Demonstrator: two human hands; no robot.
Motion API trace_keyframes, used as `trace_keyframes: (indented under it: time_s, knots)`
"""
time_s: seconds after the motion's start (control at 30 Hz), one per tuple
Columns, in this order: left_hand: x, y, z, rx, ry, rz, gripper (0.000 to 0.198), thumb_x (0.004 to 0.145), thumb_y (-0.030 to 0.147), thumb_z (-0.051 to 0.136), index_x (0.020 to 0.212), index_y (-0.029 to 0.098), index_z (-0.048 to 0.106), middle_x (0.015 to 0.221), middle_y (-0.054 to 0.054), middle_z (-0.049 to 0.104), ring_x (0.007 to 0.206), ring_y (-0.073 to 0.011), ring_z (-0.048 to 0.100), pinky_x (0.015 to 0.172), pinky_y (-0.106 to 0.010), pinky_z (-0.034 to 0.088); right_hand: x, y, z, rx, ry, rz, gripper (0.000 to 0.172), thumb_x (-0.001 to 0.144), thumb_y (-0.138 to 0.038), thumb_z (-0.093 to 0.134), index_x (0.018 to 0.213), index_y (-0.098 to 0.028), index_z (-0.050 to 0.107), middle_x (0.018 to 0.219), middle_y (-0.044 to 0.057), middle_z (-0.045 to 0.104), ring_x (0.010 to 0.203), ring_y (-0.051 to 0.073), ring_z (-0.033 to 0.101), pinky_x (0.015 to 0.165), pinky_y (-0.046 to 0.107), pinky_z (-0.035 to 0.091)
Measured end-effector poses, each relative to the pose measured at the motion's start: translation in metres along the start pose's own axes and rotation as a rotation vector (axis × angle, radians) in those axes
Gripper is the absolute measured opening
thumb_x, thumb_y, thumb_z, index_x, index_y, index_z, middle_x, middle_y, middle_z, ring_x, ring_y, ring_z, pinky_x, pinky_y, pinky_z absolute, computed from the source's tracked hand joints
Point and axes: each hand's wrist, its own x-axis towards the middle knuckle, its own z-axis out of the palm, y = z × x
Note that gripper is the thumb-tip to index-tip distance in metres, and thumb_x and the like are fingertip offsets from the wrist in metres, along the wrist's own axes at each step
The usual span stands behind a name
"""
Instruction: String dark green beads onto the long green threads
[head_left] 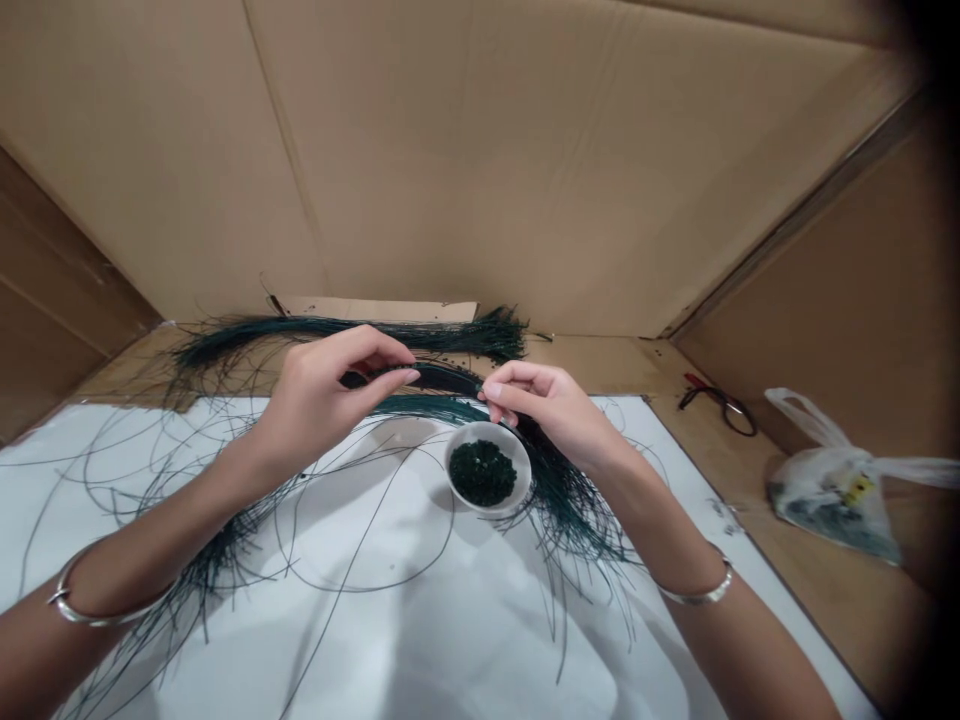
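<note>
My left hand point(330, 385) is raised over the dark green strands, its thumb and forefinger nearly together at their tips; what lies between them is too small to make out. To its right, my right hand point(544, 405) pinches something thin and hard to see just above a white bowl point(451, 480). Small dark green beads point(484, 473) fill much of the bowl. Beneath and behind both hands runs a curved bundle of dark green strands point(574, 500), its loose ends fanned out on the white surface.
A second bundle of dark strands point(330, 330) lies by the cardboard wall point(480, 180). Red-and-black pliers or cutters point(720, 402) and a tied clear plastic bag point(832, 500) rest at the right. Long loose strands curl over the white surface point(465, 620).
</note>
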Motion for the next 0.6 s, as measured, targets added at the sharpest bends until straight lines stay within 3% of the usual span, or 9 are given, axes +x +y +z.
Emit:
trace_keyframes:
  time_s: [0.17, 0.37, 0.6]
  knots:
    - [0.000, 0.006, -0.004, 0.138, 0.020, 0.133, 0.015, 0.096, 0.035, 0.068, 0.092, 0.021, 0.074, 0.089, -0.003, 0.076, 0.078, -0.0171, 0.068, 0.070, -0.031, 0.048, -0.005, -0.002, 0.003, -0.048, 0.050, -0.066, 0.022, 0.086, -0.040, 0.077, 0.080, -0.020, 0.069, 0.074, 0.001, 0.070, 0.065, 0.013, 0.060, 0.068, 0.030, 0.049]
    - [-0.001, 0.005, -0.007, 0.155, -0.001, 0.123, 0.016, 0.096, 0.035, 0.068, 0.089, 0.022, 0.074, 0.086, -0.003, 0.075, 0.076, -0.0179, 0.068, 0.070, -0.031, 0.048, -0.014, 0.000, 0.004, -0.400, 0.187, -0.277, 0.015, 0.094, -0.032, 0.068, 0.084, -0.021, 0.071, 0.079, 0.003, 0.074, 0.070, 0.017, 0.070, 0.066, 0.030, 0.052]
    - [-0.001, -0.002, -0.016, 0.187, -0.077, 0.144, 0.017, 0.096, 0.034, 0.067, 0.090, 0.021, 0.075, 0.084, 0.000, 0.075, 0.073, -0.0148, 0.067, 0.068, -0.027, 0.046, -0.021, 0.004, -0.005, -0.695, 0.281, -0.488, 0.014, 0.098, -0.020, 0.063, 0.086, -0.021, 0.071, 0.078, 0.000, 0.076, 0.070, 0.015, 0.070, 0.071, 0.026, 0.051]
